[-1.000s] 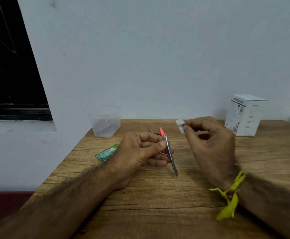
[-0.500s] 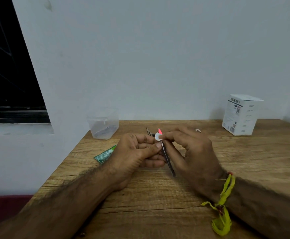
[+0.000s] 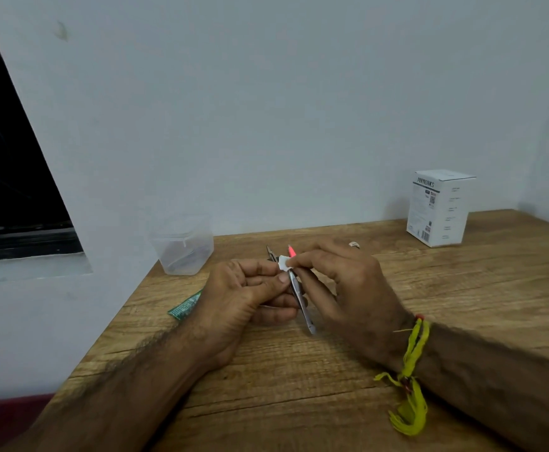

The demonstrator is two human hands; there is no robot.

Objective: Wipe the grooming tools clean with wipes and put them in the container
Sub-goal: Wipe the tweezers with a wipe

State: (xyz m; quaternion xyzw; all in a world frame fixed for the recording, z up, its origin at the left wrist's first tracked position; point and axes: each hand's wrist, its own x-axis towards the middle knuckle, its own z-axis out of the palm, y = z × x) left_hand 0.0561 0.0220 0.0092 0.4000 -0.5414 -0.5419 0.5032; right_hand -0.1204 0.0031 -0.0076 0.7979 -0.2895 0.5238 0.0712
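Note:
My left hand (image 3: 243, 295) grips a slim metal grooming tool (image 3: 302, 305) with a pink-red tip, slanting toward me over the wooden table (image 3: 299, 386). My right hand (image 3: 341, 288) pinches a small white wipe (image 3: 284, 262) against the tool's upper part, just below the pink tip. Another dark metal tool (image 3: 269, 252) lies on the table behind my hands, mostly hidden. A clear plastic container (image 3: 183, 246) stands at the table's back left, with something dark lying inside.
A green sachet (image 3: 185, 306) lies near the table's left edge, partly behind my left wrist. A white printed box (image 3: 439, 207) stands at the back right against the wall. A dark window is at far left.
My right hand came in from the right with the wipe and now presses it on the tool near its pink tip. My left hand kept its hold on the tool.

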